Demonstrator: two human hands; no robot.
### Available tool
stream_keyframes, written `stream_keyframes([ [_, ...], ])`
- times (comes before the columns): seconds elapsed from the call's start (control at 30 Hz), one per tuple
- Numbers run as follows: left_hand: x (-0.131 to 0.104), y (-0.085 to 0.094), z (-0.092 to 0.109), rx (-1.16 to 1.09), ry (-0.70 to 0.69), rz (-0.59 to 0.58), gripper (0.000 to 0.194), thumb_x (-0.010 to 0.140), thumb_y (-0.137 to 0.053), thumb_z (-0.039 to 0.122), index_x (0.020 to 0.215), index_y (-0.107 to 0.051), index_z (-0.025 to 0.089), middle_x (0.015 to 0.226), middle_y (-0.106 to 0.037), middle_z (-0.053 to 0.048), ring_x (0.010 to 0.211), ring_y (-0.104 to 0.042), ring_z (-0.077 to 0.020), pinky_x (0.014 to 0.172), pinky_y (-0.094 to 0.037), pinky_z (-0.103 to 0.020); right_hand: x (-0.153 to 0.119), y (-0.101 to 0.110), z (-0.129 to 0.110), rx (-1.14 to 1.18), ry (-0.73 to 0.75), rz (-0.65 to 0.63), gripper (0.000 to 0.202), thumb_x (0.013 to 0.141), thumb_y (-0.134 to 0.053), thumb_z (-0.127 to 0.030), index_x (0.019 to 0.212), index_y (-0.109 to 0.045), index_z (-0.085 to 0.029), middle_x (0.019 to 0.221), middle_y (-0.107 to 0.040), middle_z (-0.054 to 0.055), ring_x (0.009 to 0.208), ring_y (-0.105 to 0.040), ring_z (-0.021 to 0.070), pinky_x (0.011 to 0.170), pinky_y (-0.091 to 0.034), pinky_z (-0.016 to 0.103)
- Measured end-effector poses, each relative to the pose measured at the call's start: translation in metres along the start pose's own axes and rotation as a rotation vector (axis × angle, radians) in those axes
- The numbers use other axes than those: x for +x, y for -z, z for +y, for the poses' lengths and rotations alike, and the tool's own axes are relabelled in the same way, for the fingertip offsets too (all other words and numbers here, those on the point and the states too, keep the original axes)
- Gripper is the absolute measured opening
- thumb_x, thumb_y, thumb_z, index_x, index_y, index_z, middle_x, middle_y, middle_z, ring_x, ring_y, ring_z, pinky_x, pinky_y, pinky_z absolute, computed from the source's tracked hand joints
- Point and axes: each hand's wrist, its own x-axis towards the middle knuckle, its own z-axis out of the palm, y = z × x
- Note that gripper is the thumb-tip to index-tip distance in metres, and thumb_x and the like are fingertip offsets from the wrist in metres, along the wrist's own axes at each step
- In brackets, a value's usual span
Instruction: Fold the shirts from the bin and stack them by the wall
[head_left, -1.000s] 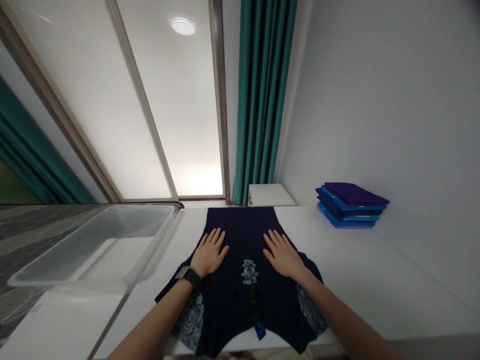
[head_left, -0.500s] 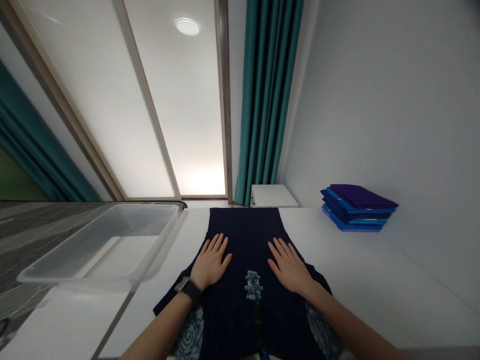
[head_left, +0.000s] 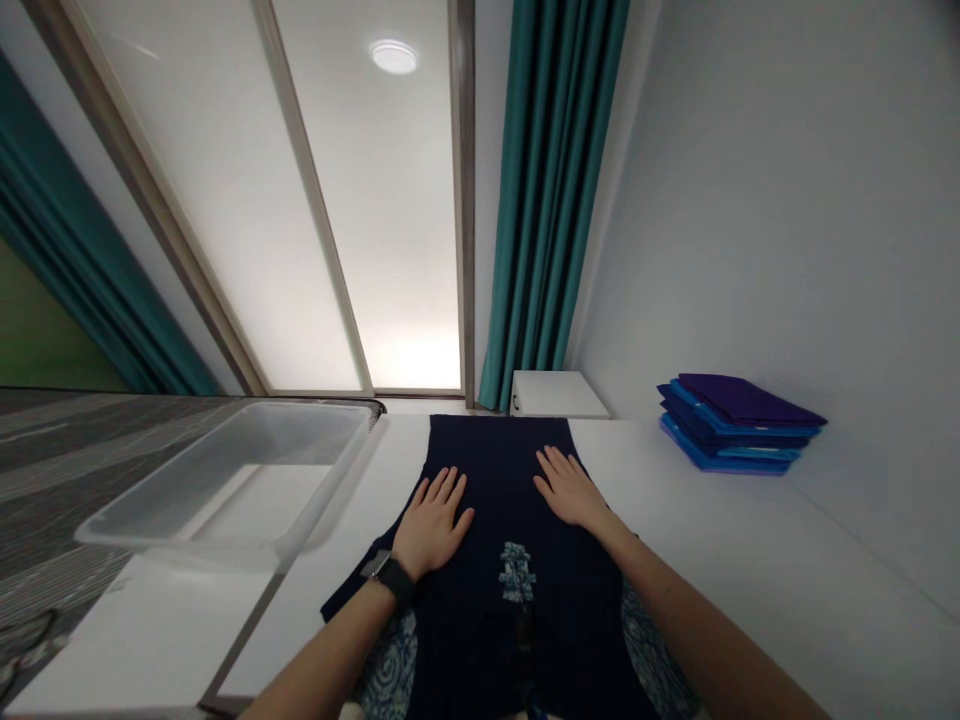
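Observation:
A dark navy cloth garment [head_left: 499, 470] lies spread on the white table in front of me, its near part merging with dark cloth close to my body. My left hand [head_left: 430, 522] rests flat on the garment's left side, fingers stretched and a dark watch [head_left: 391, 577] on the wrist. On the right side, my right hand [head_left: 568, 487] lies palm down with its fingers extended, a little farther forward. Between my forearms shows a blue patterned trim [head_left: 517, 572]. Neither hand grips anything.
A translucent plastic bin [head_left: 292, 525] stands on the left of the white table [head_left: 720, 580]. At the right, by the wall, sits a stack of folded blue and purple fabric [head_left: 739, 425]. A white cabinet [head_left: 560, 394] and teal curtain [head_left: 551, 200] are beyond the far edge.
My right hand has slid forward over the garment toward its far edge. My left hand stays flat in about the same place. The camera view has shifted slightly.

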Motion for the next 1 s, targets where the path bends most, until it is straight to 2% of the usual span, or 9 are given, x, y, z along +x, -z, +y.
stream_keyframes([
  [0.2, 0.0, 0.003, 0.001, 0.01, -0.008, -0.02, 0.057, 0.097, -0.034, 0.046, 0.147, -0.037, 0.02, 0.155, -0.033, -0.007, 0.144, -0.027, -0.0241, 0.116, -0.026, -0.046, -0.016, 0.0, -0.001, -0.038, -0.014, 0.003, 0.069, 0.097, -0.018, -0.053, 0.151, -0.029, -0.011, 0.158, -0.023, 0.012, 0.147, -0.015, 0.0239, 0.118, -0.014, 0.045],
  [0.47, -0.014, 0.002, 0.008, 0.014, -0.021, 0.0, 0.056, 0.097, -0.034, 0.048, 0.146, -0.04, 0.022, 0.153, -0.037, -0.006, 0.143, -0.031, -0.0257, 0.114, -0.029, -0.047, -0.037, 0.009, -0.008, -0.055, -0.004, 0.009, 0.07, 0.097, -0.017, -0.053, 0.15, -0.03, -0.01, 0.157, -0.023, 0.013, 0.146, -0.017, 0.0242, 0.119, -0.014, 0.043],
  [0.6, 0.008, 0.012, 0.005, -0.029, -0.02, -0.006, 0.056, 0.097, -0.034, 0.047, 0.145, -0.042, 0.017, 0.146, -0.048, -0.01, 0.138, -0.039, -0.0252, 0.113, -0.033, -0.041, -0.038, 0.012, -0.009, -0.049, -0.009, 0.0, 0.069, 0.098, -0.017, -0.053, 0.15, -0.029, -0.01, 0.157, -0.023, 0.013, 0.146, -0.017, 0.0246, 0.119, -0.014, 0.044],
  [0.7, 0.038, 0.011, -0.001, -0.056, -0.067, 0.034, 0.058, 0.097, -0.036, 0.043, 0.147, -0.037, 0.013, 0.153, -0.036, -0.012, 0.142, -0.03, -0.0247, 0.116, -0.028, -0.039, -0.038, 0.013, -0.01, -0.04, -0.011, -0.005, 0.069, 0.098, -0.018, -0.053, 0.151, -0.029, -0.01, 0.158, -0.022, 0.013, 0.146, -0.016, 0.0243, 0.119, -0.013, 0.044],
  [0.8, 0.063, -0.001, -0.006, -0.06, -0.045, 0.01, 0.058, 0.098, -0.036, 0.041, 0.148, -0.035, 0.012, 0.157, -0.029, -0.013, 0.145, -0.025, -0.0251, 0.117, -0.026, -0.04, -0.038, 0.013, -0.01, -0.027, -0.013, -0.013, 0.069, 0.097, -0.017, -0.053, 0.151, -0.028, -0.01, 0.158, -0.022, 0.012, 0.147, -0.016, 0.0242, 0.119, -0.013, 0.043],
  [0.9, 0.072, -0.012, -0.008, -0.039, 0.006, -0.051, 0.057, 0.098, -0.034, 0.043, 0.147, -0.037, 0.014, 0.155, -0.032, -0.012, 0.145, -0.026, -0.0244, 0.118, -0.025, -0.043, -0.037, 0.012, -0.009, -0.014, -0.014, -0.017, 0.07, 0.097, -0.017, -0.053, 0.151, -0.027, -0.01, 0.158, -0.021, 0.012, 0.147, -0.015, 0.0241, 0.119, -0.011, 0.044],
  [1.0, 0.069, -0.014, -0.006, -0.016, 0.011, -0.082, 0.058, 0.098, -0.032, 0.045, 0.147, -0.037, 0.015, 0.155, -0.031, -0.01, 0.145, -0.024, -0.0233, 0.118, -0.022, -0.043, -0.036, 0.013, -0.008, -0.01, -0.015, -0.017, 0.07, 0.097, -0.017, -0.054, 0.151, -0.027, -0.01, 0.158, -0.021, 0.012, 0.147, -0.014, 0.0242, 0.119, -0.011, 0.044],
])
